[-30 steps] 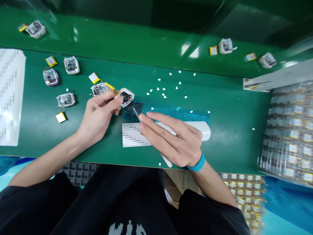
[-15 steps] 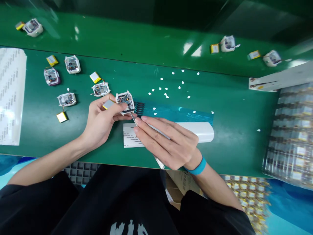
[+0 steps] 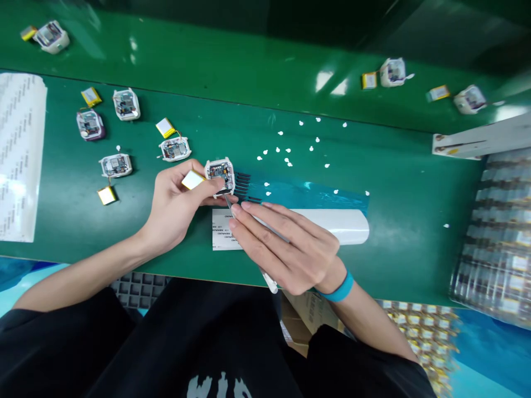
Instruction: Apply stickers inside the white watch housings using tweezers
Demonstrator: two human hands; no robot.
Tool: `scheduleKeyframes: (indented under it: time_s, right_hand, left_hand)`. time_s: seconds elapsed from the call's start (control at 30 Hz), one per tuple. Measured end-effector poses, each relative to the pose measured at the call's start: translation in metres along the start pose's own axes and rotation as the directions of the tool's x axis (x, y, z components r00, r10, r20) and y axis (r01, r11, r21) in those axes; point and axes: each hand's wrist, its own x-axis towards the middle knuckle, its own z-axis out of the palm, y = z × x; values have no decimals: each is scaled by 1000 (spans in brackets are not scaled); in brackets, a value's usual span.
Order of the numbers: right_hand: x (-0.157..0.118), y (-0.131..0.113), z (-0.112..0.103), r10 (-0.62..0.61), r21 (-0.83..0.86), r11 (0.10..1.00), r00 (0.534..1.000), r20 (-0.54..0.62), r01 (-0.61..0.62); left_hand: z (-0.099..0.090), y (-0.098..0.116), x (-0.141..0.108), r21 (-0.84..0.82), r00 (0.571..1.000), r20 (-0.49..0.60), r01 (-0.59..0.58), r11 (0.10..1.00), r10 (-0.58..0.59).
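A white watch case (image 3: 219,168) with an exposed circuit board is held in my left hand (image 3: 172,207), its thumb pressing on the board's lower part. A yellow-edged battery (image 3: 193,179) lies beside the case against the same hand. My right hand (image 3: 290,240) grips a thin metal-tipped tool (image 3: 228,204), whose tip meets the lower edge of the case by a black strip. Most of the tool is hidden under the fingers. Just right of the case, black strips (image 3: 243,177) lie on a blue film (image 3: 311,190). Beneath my right hand is a white printed backing sheet (image 3: 226,237).
Several open watch cases (image 3: 126,104) with batteries (image 3: 107,195) lie at left and on the raised back ledge. Small white round pieces (image 3: 286,160) are scattered right of centre. Stacked clear trays (image 3: 493,237) stand at right; a printed sheet (image 3: 20,160) lies far left.
The watch case, battery and left hand appear slightly farther right, with the thumb still on the board. The tool tip stays at the case's lower edge. The whole view has shifted a little.
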Motion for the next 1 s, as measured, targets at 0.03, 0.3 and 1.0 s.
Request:
scheduleKeyframes:
  time_s: [0.03,0.3,1.0]
  right_hand:
    - [0,-1,0,8,12,1000,1000,3,-8]
    - [-1,0,-3,97,55,994,994,-39,-95]
    - [-9,10,-21,106,-79,989,965,-239,-128]
  left_hand:
    - [0,-1,0,15,1000,-1,-4,1000,4]
    - [2,-4,-2,50,998,-2,-57,997,57]
    - [-22,71,161,800,884,240,-414,434,400]
